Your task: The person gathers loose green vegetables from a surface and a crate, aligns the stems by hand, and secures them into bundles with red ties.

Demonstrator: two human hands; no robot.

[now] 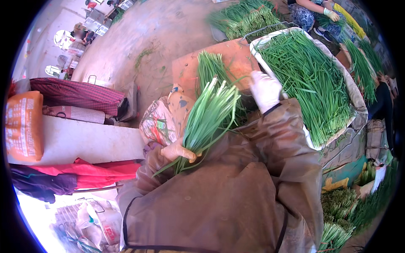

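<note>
My left hand (179, 152), in a pale glove, is wrapped round the lower part of a bunch of Chinese chives (211, 111). The bunch tilts up and away from my lap, its pale cut ends at the top. My right hand (265, 90), in a white glove, is closed near the left edge of a white-rimmed crate (306, 139). A thin green blade shows near its fingers, but whether they hold it I cannot make out. Another chive bundle (209, 67) lies on the orange-brown board (185, 71) beyond the held bunch.
Loose chives (308, 80) fill the crate on my right. Stacked chive bundles (253, 21) lie on the far floor, more bundles (337, 206) at lower right. An orange sack (24, 126) stands on a white surface (93, 141) to my left. A co-worker's gloved hand (332, 15) shows at upper right.
</note>
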